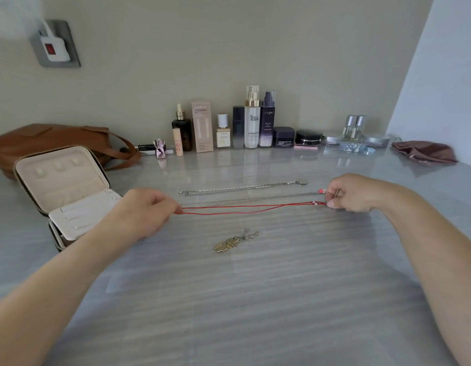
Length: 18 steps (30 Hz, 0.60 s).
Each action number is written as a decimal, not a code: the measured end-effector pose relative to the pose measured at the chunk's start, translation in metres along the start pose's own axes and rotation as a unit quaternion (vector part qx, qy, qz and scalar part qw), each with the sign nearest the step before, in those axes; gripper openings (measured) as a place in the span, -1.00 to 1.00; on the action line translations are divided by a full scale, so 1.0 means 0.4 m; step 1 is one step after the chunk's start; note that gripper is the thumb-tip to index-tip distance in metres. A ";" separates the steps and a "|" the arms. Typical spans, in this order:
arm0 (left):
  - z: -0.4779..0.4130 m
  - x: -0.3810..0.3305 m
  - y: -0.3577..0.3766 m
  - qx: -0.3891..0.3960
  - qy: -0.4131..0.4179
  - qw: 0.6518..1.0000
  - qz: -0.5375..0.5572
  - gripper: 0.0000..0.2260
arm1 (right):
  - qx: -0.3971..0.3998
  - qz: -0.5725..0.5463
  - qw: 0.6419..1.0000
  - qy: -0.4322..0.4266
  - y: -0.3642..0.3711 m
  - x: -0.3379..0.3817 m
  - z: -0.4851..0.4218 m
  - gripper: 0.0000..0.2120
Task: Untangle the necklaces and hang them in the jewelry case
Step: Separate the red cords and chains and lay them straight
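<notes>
Necklaces first: we find the red cord necklace (245, 208) drawn out in a long double line just above the tabletop (255, 299), held at both ends. The left hand (147, 210) pinches the loop end between curled fingertips. The right hand (353, 192) pinches the end with small red and white beads, its fingers folded. A small metal piece shows at its knuckles; we cannot tell what it belongs to.

We judge the cord light, limp and unlikely to break, and best held at its ends as it is now.

Just beyond it a thin silver chain (255, 198) lies straight, ending in a pink charm beside the right hand. A heavier silver chain (242, 187) lies parallel behind that. Nearer us, a gold pendant cluster (233, 241) lies bunched with a short silver piece and appears still knotted. We judge the fine chains slippery and prone to kinking; they should be lifted by clasp or pendant.

The jewelry case (63, 191) stands open at the left, behind the left hand. The hooks (57, 166) in its lid are bare. A brown bag (44, 141) and a row of cosmetic bottles (251, 120) line the wall.
</notes>
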<state>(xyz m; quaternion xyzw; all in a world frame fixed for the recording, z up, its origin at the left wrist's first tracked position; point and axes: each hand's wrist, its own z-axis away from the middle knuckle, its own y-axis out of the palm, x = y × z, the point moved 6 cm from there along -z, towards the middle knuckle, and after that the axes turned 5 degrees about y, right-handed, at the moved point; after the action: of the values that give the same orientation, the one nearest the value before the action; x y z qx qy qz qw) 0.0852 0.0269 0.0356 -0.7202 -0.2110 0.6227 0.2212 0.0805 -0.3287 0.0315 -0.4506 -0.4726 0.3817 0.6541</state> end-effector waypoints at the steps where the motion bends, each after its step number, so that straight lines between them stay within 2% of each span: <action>1: 0.005 -0.007 -0.004 0.005 0.032 0.998 -0.057 -0.88 | -0.001 0.001 1.000 0.000 -0.001 0.001 0.001 -0.77; 3: 0.018 -0.027 -0.005 0.021 0.102 0.986 -0.129 -0.89 | -0.002 -0.001 1.000 0.000 -0.001 0.003 0.000 -0.76; 6: 0.021 -0.038 -0.005 0.021 0.145 0.980 -0.135 -0.86 | -0.001 -0.002 1.000 0.001 -0.002 0.004 0.000 -0.76; 8: 0.010 -0.028 -0.019 -0.020 0.109 0.991 -0.072 -0.90 | 0.000 -0.003 1.000 0.001 -0.002 0.005 0.002 -0.77; 10: 0.004 -0.008 -0.022 -0.028 0.038 0.994 0.098 -0.89 | 0.000 -0.007 1.000 0.001 -0.003 0.004 0.002 -0.77; 12: 0.006 -0.005 -0.006 -0.008 -0.014 0.959 0.282 -0.85 | 0.001 -0.014 1.000 0.003 -0.002 0.003 0.003 -0.77; 13: 0.009 -0.004 0.000 -0.001 -0.027 0.943 0.331 -0.84 | 0.002 -0.017 1.000 0.003 -0.002 0.004 0.003 -0.77; 16: 0.008 0.003 0.013 -0.003 -0.047 0.934 0.354 -0.84 | 0.005 -0.026 1.000 0.000 -0.001 0.004 0.006 -0.77; 18: 0.000 0.019 0.013 -0.024 -0.050 0.957 0.283 -0.87 | 0.004 -0.025 1.000 0.000 -0.001 0.003 0.007 -0.77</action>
<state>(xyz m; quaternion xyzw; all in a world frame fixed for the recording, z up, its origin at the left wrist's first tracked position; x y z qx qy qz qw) 0.0863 0.0272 0.0263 -0.7238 -0.0239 0.6895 0.0077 0.0783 -0.3272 0.0327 -0.4359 -0.4821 0.3673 0.6654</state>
